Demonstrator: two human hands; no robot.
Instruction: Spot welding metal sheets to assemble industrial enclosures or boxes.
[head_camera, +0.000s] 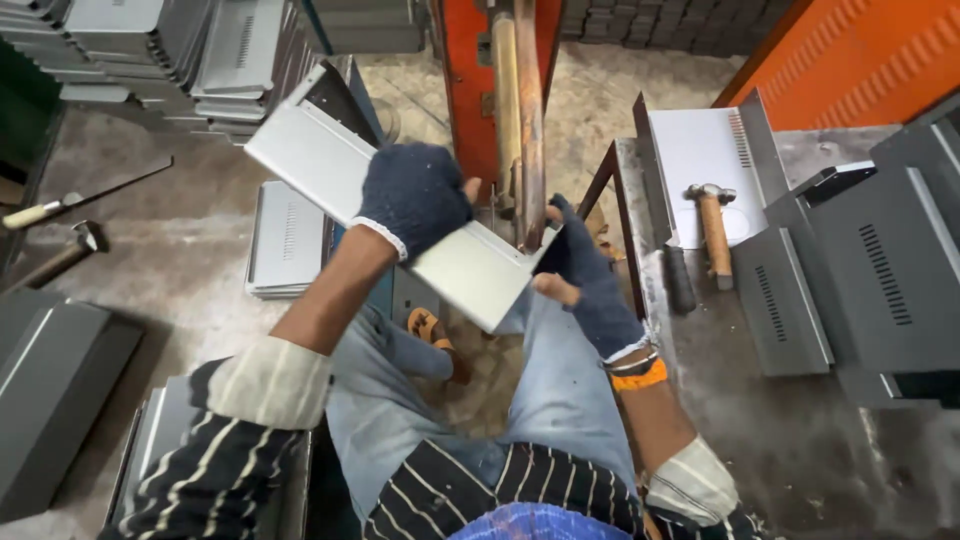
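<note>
A long folded grey sheet-metal panel (320, 160) lies slanted across my lap, with its near end against the copper-coloured arms of an orange machine (522, 110). My left hand (412, 196), in a dark fingerless glove, presses on top of the panel's middle. My right hand (585, 272), gloved the same way, grips the panel's near right end beside the machine's arms. I sit in blue jeans, facing the machine.
A metal workbench (800, 440) on the right carries grey vented panels (870, 270) and a hammer (714, 225). More panels are stacked at top left (180, 50), on the floor (285, 240) and at lower left (50, 390). Two tools (70, 205) lie on the floor.
</note>
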